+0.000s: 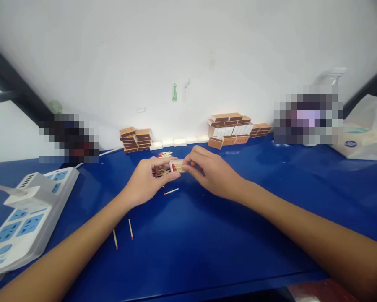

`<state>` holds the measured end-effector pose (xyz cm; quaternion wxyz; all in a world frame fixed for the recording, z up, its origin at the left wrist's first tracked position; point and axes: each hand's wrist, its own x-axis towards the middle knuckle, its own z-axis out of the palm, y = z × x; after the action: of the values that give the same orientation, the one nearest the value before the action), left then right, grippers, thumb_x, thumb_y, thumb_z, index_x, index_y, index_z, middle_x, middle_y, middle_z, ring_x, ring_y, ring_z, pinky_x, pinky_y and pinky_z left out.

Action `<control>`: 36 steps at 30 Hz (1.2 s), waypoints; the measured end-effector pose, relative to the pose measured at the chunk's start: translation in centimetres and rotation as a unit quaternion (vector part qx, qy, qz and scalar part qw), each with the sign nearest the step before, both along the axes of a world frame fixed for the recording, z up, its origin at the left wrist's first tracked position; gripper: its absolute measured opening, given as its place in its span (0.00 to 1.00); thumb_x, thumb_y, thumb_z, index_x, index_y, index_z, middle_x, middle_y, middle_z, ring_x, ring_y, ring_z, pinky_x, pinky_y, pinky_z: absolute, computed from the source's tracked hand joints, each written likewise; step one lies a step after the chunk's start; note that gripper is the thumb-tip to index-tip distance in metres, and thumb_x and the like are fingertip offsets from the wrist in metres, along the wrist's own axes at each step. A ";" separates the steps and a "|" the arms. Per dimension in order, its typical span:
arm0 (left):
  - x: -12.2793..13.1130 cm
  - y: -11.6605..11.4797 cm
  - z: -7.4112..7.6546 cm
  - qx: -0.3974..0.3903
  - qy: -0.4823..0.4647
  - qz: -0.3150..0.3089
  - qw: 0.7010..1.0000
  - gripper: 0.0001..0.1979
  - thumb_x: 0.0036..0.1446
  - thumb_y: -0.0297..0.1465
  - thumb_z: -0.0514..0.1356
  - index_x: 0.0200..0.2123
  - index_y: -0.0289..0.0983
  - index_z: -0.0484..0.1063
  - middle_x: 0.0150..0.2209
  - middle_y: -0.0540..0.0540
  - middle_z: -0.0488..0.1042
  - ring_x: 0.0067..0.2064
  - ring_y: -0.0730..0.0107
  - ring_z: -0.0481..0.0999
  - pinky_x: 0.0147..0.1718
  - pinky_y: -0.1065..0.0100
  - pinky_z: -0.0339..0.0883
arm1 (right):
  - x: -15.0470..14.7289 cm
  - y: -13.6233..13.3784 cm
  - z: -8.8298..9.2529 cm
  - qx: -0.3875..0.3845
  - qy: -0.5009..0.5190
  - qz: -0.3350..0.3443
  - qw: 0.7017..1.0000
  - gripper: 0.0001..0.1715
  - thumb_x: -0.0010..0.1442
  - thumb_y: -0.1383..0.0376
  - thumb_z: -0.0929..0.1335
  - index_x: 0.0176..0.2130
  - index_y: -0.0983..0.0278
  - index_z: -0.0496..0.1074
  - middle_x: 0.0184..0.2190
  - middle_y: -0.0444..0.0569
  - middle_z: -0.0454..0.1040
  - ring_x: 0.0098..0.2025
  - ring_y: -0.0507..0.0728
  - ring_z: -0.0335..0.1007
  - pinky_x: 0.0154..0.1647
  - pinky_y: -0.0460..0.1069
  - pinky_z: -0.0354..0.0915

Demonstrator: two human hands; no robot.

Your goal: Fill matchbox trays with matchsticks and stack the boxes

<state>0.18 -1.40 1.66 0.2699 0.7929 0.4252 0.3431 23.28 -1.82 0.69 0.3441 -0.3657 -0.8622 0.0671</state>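
My left hand [149,180] and my right hand [209,170] meet at the middle of the blue table [207,235]. Between their fingertips is a small open matchbox tray [177,166] with red-tipped matches in it. Both hands have their fingers closed on it, the left from the left end, the right from the right end. A small heap of loose matches [165,155] lies just behind the left hand. One match [171,191] lies under the hands, and two more matches [123,234] lie beside my left forearm.
A white power strip [24,214] with a plug in it sits at the left. Stacks of matchboxes [136,139] and a larger matchbox pile [234,128] line the wall. A plastic bag [364,134] lies at the far right.
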 end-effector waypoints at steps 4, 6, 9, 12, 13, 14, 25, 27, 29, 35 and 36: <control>-0.8 1.0 -0.1 -0.032 -0.039 0.021 0.999 0.24 0.60 0.43 0.68 0.56 0.39 0.80 0.38 0.46 0.82 0.33 0.67 0.74 0.32 0.65 0.67 | -0.9 -1.2 -0.1 -0.004 0.002 0.025 1.000 0.07 0.71 0.64 0.66 0.44 0.64 0.73 0.40 0.48 0.70 0.37 0.53 0.66 0.39 0.49 0.62; -1.0 1.3 -0.1 -0.040 -0.051 0.023 0.998 0.25 0.60 0.44 0.68 0.57 0.39 0.79 0.41 0.44 0.83 0.35 0.65 0.75 0.35 0.64 0.68 | -1.7 -1.6 -0.5 -0.058 -0.031 0.056 0.996 0.06 0.69 0.64 0.69 0.45 0.64 0.74 0.41 0.49 0.71 0.39 0.54 0.67 0.40 0.49 0.64; -1.2 1.5 -0.2 -0.030 -0.041 0.026 0.998 0.24 0.61 0.44 0.67 0.57 0.40 0.79 0.39 0.45 0.82 0.34 0.66 0.74 0.34 0.64 0.67 | -2.7 -1.9 -1.0 -0.119 -0.084 0.074 0.987 0.05 0.69 0.64 0.70 0.42 0.65 0.74 0.42 0.51 0.72 0.43 0.56 0.68 0.44 0.50 0.65; -1.3 1.5 -0.3 0.028 0.013 0.052 0.998 0.22 0.60 0.43 0.67 0.56 0.43 0.80 0.35 0.46 0.80 0.32 0.66 0.72 0.34 0.64 0.67 | -2.6 -1.7 -0.7 -0.131 -0.100 0.095 0.982 0.07 0.71 0.65 0.68 0.38 0.65 0.73 0.40 0.50 0.72 0.42 0.56 0.68 0.45 0.51 0.65; -1.4 1.5 -0.4 0.054 0.032 0.064 0.996 0.22 0.60 0.42 0.68 0.56 0.44 0.80 0.35 0.46 0.79 0.33 0.66 0.72 0.35 0.64 0.68 | -2.4 -1.5 -0.4 -0.125 -0.090 0.097 0.983 0.07 0.71 0.65 0.68 0.38 0.64 0.73 0.40 0.50 0.72 0.42 0.56 0.68 0.45 0.51 0.65; -1.3 1.4 -0.4 0.075 0.046 0.071 0.994 0.22 0.59 0.42 0.69 0.56 0.45 0.80 0.35 0.46 0.78 0.34 0.65 0.73 0.36 0.63 0.68 | -2.1 -1.3 -0.2 -0.111 -0.066 0.088 0.988 0.07 0.72 0.65 0.67 0.39 0.64 0.72 0.41 0.49 0.71 0.42 0.55 0.68 0.44 0.51 0.65; -0.9 0.9 0.2 -0.063 -0.087 -0.033 0.994 0.20 0.61 0.44 0.67 0.51 0.40 0.81 0.39 0.44 0.82 0.34 0.66 0.76 0.32 0.65 0.69 | -1.9 -1.3 0.6 0.015 0.082 0.012 0.996 0.08 0.72 0.64 0.65 0.42 0.63 0.72 0.39 0.48 0.72 0.38 0.53 0.67 0.40 0.49 0.63; -1.5 1.6 0.1 -0.032 -0.100 0.013 0.994 0.17 0.61 0.43 0.67 0.46 0.38 0.82 0.37 0.44 0.81 0.33 0.67 0.76 0.32 0.66 0.69 | -3.6 -3.0 0.7 -0.021 0.049 0.044 0.998 0.09 0.72 0.63 0.65 0.40 0.62 0.73 0.36 0.47 0.74 0.36 0.53 0.68 0.39 0.49 0.62; -2.0 2.2 -0.1 0.003 -0.096 0.060 0.994 0.15 0.60 0.43 0.67 0.40 0.38 0.83 0.33 0.46 0.79 0.32 0.69 0.74 0.30 0.67 0.66 | -5.9 -4.8 0.6 -0.090 0.000 0.052 0.995 0.14 0.70 0.58 0.68 0.34 0.63 0.73 0.32 0.46 0.75 0.33 0.53 0.68 0.37 0.49 0.61; -2.4 2.8 0.0 0.029 -0.095 0.096 0.990 0.16 0.58 0.44 0.68 0.40 0.37 0.83 0.32 0.47 0.79 0.29 0.72 0.70 0.25 0.69 0.59 | -11.2 -6.6 1.0 -0.087 -0.148 0.159 0.972 0.10 0.65 0.70 0.67 0.47 0.64 0.73 0.42 0.51 0.74 0.35 0.56 0.68 0.30 0.50 0.56; -2.4 2.8 0.0 0.030 -0.093 0.094 0.991 0.16 0.58 0.44 0.68 0.40 0.37 0.83 0.32 0.47 0.79 0.29 0.72 0.70 0.25 0.69 0.59 | -11.5 -6.1 1.2 -0.076 -0.156 0.209 0.962 0.16 0.64 0.74 0.66 0.51 0.62 0.72 0.45 0.50 0.72 0.38 0.56 0.68 0.30 0.49 0.56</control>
<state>-2.22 1.41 1.70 0.2508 0.7218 0.4601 0.4520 11.81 -7.94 1.94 0.1548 -0.2079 -0.9549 0.1446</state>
